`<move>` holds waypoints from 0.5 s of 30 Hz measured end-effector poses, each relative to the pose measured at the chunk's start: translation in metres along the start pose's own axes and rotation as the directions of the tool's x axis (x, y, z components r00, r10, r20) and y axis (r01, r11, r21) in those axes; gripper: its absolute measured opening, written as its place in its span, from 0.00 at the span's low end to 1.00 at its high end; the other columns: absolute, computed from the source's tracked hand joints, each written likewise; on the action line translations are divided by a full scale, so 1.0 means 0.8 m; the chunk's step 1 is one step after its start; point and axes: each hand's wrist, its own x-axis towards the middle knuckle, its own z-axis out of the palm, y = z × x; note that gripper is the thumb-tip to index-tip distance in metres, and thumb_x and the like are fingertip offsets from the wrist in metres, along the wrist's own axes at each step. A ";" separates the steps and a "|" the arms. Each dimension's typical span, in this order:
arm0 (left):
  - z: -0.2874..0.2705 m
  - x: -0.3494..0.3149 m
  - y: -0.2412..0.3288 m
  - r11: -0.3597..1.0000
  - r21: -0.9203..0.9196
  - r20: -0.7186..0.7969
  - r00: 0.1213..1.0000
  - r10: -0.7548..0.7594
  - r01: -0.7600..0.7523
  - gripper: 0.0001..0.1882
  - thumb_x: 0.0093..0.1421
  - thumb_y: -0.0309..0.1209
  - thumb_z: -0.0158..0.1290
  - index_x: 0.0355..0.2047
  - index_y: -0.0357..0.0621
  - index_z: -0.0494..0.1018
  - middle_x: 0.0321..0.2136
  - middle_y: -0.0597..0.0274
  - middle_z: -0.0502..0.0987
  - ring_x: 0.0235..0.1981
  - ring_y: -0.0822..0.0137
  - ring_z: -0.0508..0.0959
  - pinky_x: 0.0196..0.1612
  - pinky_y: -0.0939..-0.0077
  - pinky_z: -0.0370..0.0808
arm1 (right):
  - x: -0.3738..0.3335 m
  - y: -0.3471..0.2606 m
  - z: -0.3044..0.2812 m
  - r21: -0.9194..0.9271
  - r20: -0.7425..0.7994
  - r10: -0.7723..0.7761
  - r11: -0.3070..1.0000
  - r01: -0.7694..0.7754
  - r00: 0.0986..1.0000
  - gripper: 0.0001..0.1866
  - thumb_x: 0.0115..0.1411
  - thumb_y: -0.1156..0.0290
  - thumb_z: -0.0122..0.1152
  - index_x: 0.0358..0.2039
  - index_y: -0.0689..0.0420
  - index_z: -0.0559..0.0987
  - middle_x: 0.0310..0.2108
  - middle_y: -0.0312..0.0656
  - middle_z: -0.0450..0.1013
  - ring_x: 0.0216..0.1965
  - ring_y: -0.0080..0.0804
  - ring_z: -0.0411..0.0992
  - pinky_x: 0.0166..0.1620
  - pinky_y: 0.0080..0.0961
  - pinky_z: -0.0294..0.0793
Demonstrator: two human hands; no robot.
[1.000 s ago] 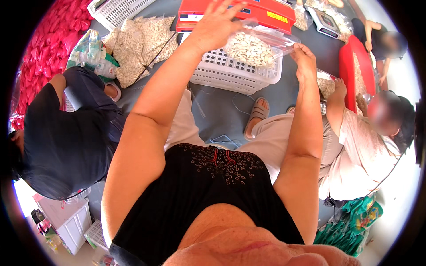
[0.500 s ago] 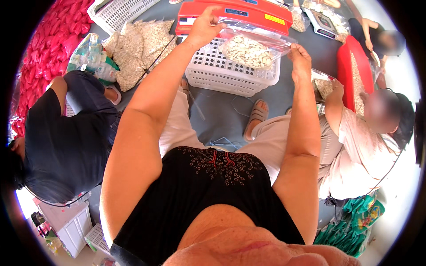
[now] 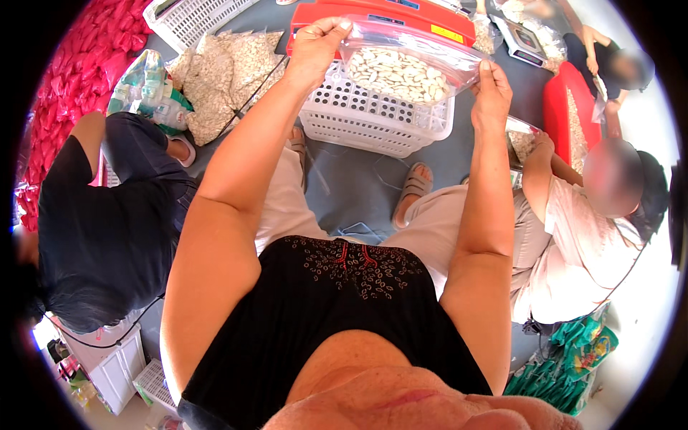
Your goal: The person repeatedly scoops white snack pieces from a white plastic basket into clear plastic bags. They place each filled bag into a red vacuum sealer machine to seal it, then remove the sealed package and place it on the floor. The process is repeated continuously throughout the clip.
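A clear plastic zip bag of pale flat seeds [image 3: 396,74] is stretched between my two hands, above an upturned white crate. My left hand [image 3: 317,51] pinches the bag's upper left corner between thumb and fingers. At the opposite corner, my right hand [image 3: 492,92] grips the edge with bent fingers. The seeds lie bunched in the lower part of the bag, and its top strip is pulled fairly straight. Right behind the bag sits a long red machine [image 3: 304,14], like a bag sealer, partly hidden by the bag and my left hand.
The perforated white crate [image 3: 373,132] stands before my feet. Large bags of seeds [image 3: 222,75] lie left, beside red packets [image 3: 79,86]. A person in black [image 3: 107,222] sits left; another in a light shirt [image 3: 580,251] sits right, near a red tub [image 3: 566,107] and a scale [image 3: 519,41].
My left hand has shifted slightly left, its spread fingers now closed on the bag's corner. My right hand has moved a little outward, and the bag is drawn wider and straighter.
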 end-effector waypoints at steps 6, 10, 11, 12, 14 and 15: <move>-0.016 0.015 -0.046 0.923 0.139 -0.217 0.920 -0.327 0.360 0.07 0.60 0.28 0.53 0.30 0.36 0.77 0.24 0.63 0.77 0.24 0.75 0.74 0.27 0.83 0.70 | 0.033 0.088 0.007 -0.120 -0.074 0.257 0.957 -0.265 0.964 0.08 0.61 0.68 0.56 0.34 0.60 0.77 0.24 0.36 0.74 0.22 0.23 0.71 0.27 0.22 0.73; -0.035 0.039 -0.092 0.883 0.196 -0.264 0.890 -0.372 0.427 0.09 0.58 0.30 0.56 0.25 0.37 0.75 0.20 0.65 0.74 0.19 0.76 0.71 0.21 0.82 0.67 | 0.053 0.139 0.005 -0.326 -0.198 0.229 0.901 -0.284 0.953 0.09 0.57 0.68 0.60 0.30 0.61 0.79 0.21 0.36 0.73 0.19 0.25 0.71 0.23 0.23 0.72; -0.032 0.038 -0.095 0.854 0.266 -0.305 0.879 -0.366 0.448 0.10 0.58 0.31 0.57 0.24 0.37 0.75 0.19 0.65 0.74 0.18 0.76 0.71 0.20 0.82 0.66 | 0.057 0.150 0.001 -0.439 -0.236 0.207 0.849 -0.294 0.949 0.09 0.56 0.67 0.62 0.28 0.61 0.79 0.21 0.36 0.73 0.19 0.25 0.71 0.23 0.22 0.72; -0.028 0.038 -0.097 0.819 0.334 -0.345 0.869 -0.355 0.467 0.10 0.57 0.31 0.57 0.22 0.38 0.75 0.19 0.65 0.74 0.18 0.76 0.70 0.19 0.82 0.65 | 0.060 0.160 -0.005 -0.543 -0.272 0.181 0.782 -0.305 0.945 0.09 0.55 0.67 0.63 0.27 0.61 0.80 0.20 0.37 0.73 0.19 0.26 0.72 0.22 0.22 0.72; -0.044 0.042 -0.119 0.760 0.392 -0.424 0.835 -0.350 0.518 0.11 0.54 0.33 0.60 0.21 0.38 0.75 0.18 0.64 0.74 0.18 0.75 0.71 0.19 0.81 0.66 | 0.056 0.160 0.004 -0.599 -0.307 0.174 0.729 -0.332 0.936 0.11 0.54 0.64 0.64 0.26 0.60 0.81 0.19 0.37 0.74 0.18 0.25 0.72 0.24 0.23 0.72; -0.052 0.044 -0.132 0.729 0.417 -0.463 0.817 -0.344 0.543 0.12 0.53 0.33 0.61 0.20 0.38 0.76 0.18 0.64 0.74 0.18 0.75 0.71 0.19 0.80 0.66 | 0.056 0.156 0.010 -0.625 -0.323 0.168 0.701 -0.343 0.931 0.12 0.53 0.62 0.64 0.25 0.59 0.82 0.19 0.37 0.74 0.17 0.25 0.72 0.25 0.24 0.73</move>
